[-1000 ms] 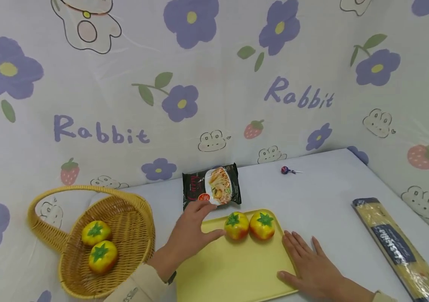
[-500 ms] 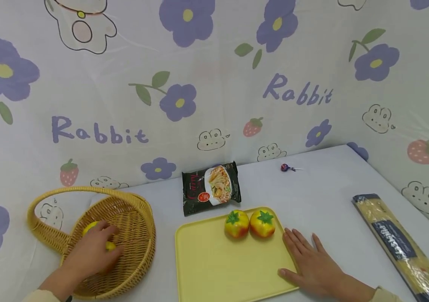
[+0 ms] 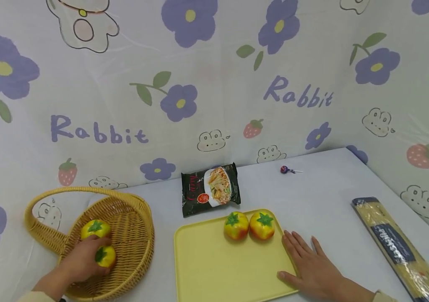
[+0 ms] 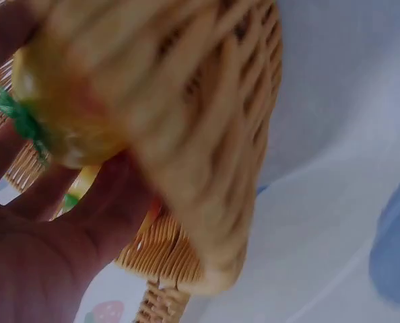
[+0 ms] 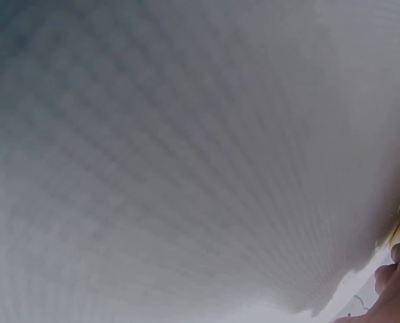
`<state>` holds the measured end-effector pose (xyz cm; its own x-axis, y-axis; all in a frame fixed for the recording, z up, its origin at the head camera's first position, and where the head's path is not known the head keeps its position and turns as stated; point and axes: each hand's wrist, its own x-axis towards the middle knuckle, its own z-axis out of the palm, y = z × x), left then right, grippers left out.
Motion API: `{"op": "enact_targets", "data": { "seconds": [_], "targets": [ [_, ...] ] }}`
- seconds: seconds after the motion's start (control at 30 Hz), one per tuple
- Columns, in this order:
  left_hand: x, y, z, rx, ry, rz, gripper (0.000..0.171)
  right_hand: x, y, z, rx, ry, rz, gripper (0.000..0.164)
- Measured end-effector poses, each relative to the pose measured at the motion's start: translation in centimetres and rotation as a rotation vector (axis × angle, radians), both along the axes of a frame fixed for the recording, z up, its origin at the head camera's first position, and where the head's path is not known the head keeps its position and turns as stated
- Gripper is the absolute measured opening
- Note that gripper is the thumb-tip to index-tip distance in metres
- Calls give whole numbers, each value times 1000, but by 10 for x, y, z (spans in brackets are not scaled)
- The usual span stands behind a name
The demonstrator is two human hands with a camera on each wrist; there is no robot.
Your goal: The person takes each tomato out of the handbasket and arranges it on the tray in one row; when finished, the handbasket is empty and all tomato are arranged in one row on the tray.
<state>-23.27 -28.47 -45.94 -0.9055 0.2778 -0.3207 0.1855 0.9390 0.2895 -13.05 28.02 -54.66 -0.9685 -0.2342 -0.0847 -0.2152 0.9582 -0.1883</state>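
Inside the wicker basket (image 3: 139,251) at the left, my left hand (image 3: 80,260) has its thumb and fingers around the nearer yellow persimmon (image 3: 105,256), which has a green star-shaped leaf. In the left wrist view the fingers curve about this persimmon (image 4: 72,128) beside the basket wall (image 4: 186,134). Another persimmon (image 3: 95,228) sits just behind it in the basket. On the yellow tray (image 3: 214,268) stand two more persimmons side by side, a left one (image 3: 236,226) and a right one (image 3: 262,225). My right hand (image 3: 312,266) rests flat, fingers spread, against the tray's right edge.
A black noodle packet (image 3: 210,191) lies behind the tray. Farther back to the right is a small lollipop (image 3: 285,169). A long pack of pasta (image 3: 395,247) lies along the right side of the table. The basket's handle (image 3: 78,189) arches over its far left side.
My left hand has moved left from the tray, beside the two persimmons there, into the basket and taken hold of the nearer persimmon. My right hand has stayed at the tray's edge.
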Motion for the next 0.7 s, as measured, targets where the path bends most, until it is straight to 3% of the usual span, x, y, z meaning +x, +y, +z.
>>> {"op": "enact_targets", "data": {
  "seconds": [0.13, 0.4, 0.57, 0.7],
  "targets": [
    [-1, 2, -2, 9, -40, 16, 79, 1, 0, 1, -4, 7, 5, 94],
    [1, 5, 2, 15, -21, 16, 77, 1, 1, -2, -6, 7, 3, 94],
    [4, 12, 26, 33, 44, 22, 76, 0, 2, -2, -5, -4, 3, 94],
    [7, 28, 57, 17, 18, -2, 76, 1, 2, 0, 2, -1, 10, 94]
  ]
}}
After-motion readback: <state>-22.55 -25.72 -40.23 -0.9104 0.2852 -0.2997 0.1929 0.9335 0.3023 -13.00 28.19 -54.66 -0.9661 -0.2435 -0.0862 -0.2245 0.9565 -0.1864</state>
